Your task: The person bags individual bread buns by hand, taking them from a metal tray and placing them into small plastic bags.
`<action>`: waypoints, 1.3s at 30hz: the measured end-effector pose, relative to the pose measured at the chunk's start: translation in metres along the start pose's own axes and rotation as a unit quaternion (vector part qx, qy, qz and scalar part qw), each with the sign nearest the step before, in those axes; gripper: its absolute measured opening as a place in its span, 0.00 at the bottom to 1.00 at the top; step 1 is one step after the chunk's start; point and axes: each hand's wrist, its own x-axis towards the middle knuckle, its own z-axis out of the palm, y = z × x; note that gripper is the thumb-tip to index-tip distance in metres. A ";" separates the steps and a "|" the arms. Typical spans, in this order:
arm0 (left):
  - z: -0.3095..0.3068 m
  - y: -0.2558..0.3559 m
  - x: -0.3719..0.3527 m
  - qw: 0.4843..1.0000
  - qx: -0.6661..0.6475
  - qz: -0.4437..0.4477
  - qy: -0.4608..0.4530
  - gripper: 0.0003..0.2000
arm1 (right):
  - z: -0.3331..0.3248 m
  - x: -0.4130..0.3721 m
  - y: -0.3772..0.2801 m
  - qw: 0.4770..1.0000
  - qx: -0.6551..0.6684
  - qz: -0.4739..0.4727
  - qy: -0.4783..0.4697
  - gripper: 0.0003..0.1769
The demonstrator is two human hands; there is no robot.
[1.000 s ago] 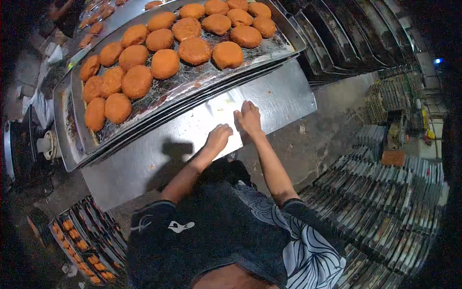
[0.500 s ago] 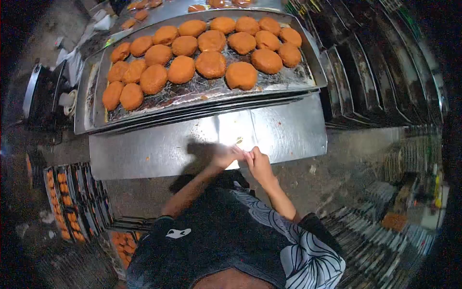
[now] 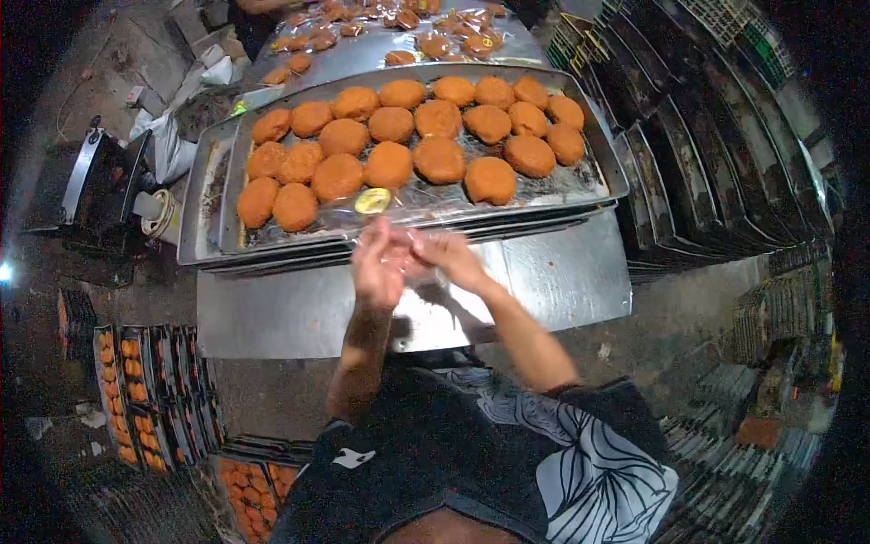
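A clear plastic bag point(image 3: 412, 214) with a round yellow label point(image 3: 372, 201) stretches over the front edge of the baking tray point(image 3: 605, 189). My left hand point(image 3: 377, 272) grips the bag's near end, somewhat blurred, with its palm turned partly up. At the other side of that end, my right hand point(image 3: 453, 259) pinches the film between thumb and fingers. Round orange-brown buns point(image 3: 439, 160) lie in rows on the tray, just beyond my hands. Nothing shows inside the bag, though glare and blur hide part of it.
Under the stacked trays is a metal table point(image 3: 272, 317). Bagged buns point(image 3: 435, 43) lie on its far part. Dark empty trays point(image 3: 689, 154) lean in stacks at the right; racks of buns point(image 3: 131, 390) stand at lower left. Another person's arm point(image 3: 263, 5) shows at the top edge.
Both hands have risen from low over the bare metal to the tray's front edge and moved apart. The bag with its yellow label now extends over the tray. The view has shifted.
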 end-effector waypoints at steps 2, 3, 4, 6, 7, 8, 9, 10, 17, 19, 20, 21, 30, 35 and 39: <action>-0.001 0.032 0.007 0.986 0.003 0.123 0.114 0.09 | -0.032 0.035 -0.043 0.781 -0.527 -0.258 0.213 0.36; -0.007 0.048 0.010 0.976 -0.003 0.141 0.165 0.09 | -0.046 0.056 -0.046 0.695 -0.656 -0.164 0.244 0.36; -0.005 0.065 0.010 0.973 -0.010 0.130 0.191 0.10 | -0.059 0.076 -0.040 0.588 -0.761 -0.063 0.267 0.36; 0.000 0.092 0.009 0.958 -0.046 0.135 0.248 0.12 | -0.093 0.107 -0.021 0.731 -0.655 -0.021 0.192 0.37; -0.002 0.104 0.007 0.956 -0.061 0.153 0.241 0.13 | -0.096 0.115 -0.015 0.804 -0.548 -0.058 0.223 0.34; -0.006 0.113 0.006 0.954 -0.078 0.170 0.235 0.14 | -0.080 0.109 -0.022 0.785 -0.552 -0.118 0.256 0.34; -0.015 0.119 0.008 0.948 -0.097 0.182 0.243 0.16 | -0.048 0.086 -0.036 0.763 -0.552 -0.172 0.289 0.34; -0.014 0.118 0.007 0.949 -0.099 0.178 0.241 0.16 | -0.003 0.060 -0.062 0.776 -0.504 -0.214 0.313 0.37; 0.026 0.072 0.003 0.989 -0.035 0.090 0.111 0.25 | 0.085 0.008 -0.081 0.776 -0.454 -0.291 0.327 0.52; 0.035 0.055 -0.005 0.997 -0.047 0.062 0.026 0.23 | 0.088 -0.008 -0.066 0.814 -0.411 -0.239 0.335 0.55; 0.040 0.040 -0.009 0.997 -0.069 0.032 0.022 0.22 | 0.086 -0.004 -0.070 0.811 -0.412 -0.238 0.341 0.55; 0.043 0.032 -0.007 0.995 -0.065 0.034 0.061 0.22 | 0.088 0.003 -0.073 0.812 -0.391 -0.223 0.370 0.57; 0.026 -0.031 -0.028 0.958 0.280 -0.031 -0.047 0.19 | -0.037 0.023 -0.070 0.847 -0.279 -0.302 0.336 0.17; -0.074 -0.160 -0.039 0.605 0.715 0.006 -0.349 0.19 | -0.066 0.100 -0.127 0.715 -0.422 -0.400 0.389 0.28; -0.120 -0.184 -0.026 0.745 0.607 -0.093 -0.261 0.12 | -0.026 -0.044 -0.001 0.958 -0.217 -0.091 0.164 0.25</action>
